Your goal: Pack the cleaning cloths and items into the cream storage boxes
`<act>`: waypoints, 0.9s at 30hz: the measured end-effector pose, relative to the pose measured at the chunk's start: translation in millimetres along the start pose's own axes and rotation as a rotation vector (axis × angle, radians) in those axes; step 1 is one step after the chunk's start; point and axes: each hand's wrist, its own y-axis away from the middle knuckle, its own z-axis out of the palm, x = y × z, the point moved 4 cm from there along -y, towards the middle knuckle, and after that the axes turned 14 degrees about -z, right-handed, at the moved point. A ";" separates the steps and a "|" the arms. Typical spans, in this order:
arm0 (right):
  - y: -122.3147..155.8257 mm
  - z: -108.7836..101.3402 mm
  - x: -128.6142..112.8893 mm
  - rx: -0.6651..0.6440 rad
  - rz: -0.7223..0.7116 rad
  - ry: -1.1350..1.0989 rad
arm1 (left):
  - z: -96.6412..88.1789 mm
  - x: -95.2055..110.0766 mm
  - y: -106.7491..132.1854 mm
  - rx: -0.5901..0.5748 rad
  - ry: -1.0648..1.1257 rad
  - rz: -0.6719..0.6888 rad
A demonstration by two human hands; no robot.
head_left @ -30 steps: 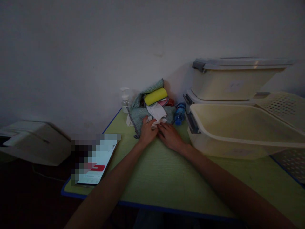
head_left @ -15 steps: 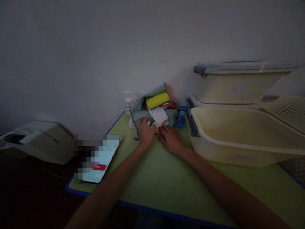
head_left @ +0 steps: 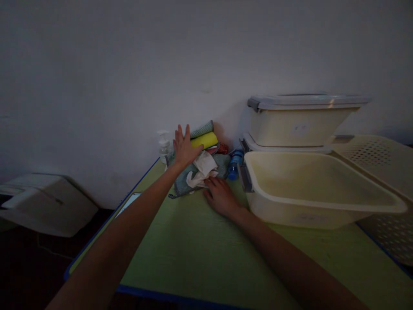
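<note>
Holding the left hand [head_left: 185, 150] open, I have its fingers spread, their tips beside a rolled, textured grey-green cloth [head_left: 204, 129] and the thumb over the lower edge of a bright yellow rounded piece [head_left: 208, 140]; whether it touches, I cannot tell from here. My right hand [head_left: 222, 198] lies lower, back upward, fingers nearly straight and together, tips at the near edge of a crumpled white tissue [head_left: 205, 163]; I cannot tell whether they pinch it. That tissue lies between the two sets of fingers, on a spread grey-green cloth [head_left: 182, 184] with dark striped edging. Past the left thumb, to its right, I see something red [head_left: 223, 148], partly hidden. Beyond the right fingertips and to their right lies a clear blue-capped plastic bottle [head_left: 235, 163]. Left of the left fingers stands a clear pump bottle [head_left: 164, 147] with a white top. Right of the right fingers, I have an open cream plastic bin [head_left: 290, 213] on a green tabletop [head_left: 180, 249].
</note>
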 end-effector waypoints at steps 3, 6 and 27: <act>-0.3 -0.6 -0.3 0.000 0.002 0.000 | 20.3 -6.5 -0.1 -0.195 -0.101 0.066; -0.6 -1.5 -0.6 -0.001 0.000 -0.004 | 28.4 -13.3 1.0 -0.236 -0.106 0.095; -1.1 -0.3 -0.7 0.011 -0.001 -0.025 | -8.7 1.8 29.0 0.015 0.162 0.137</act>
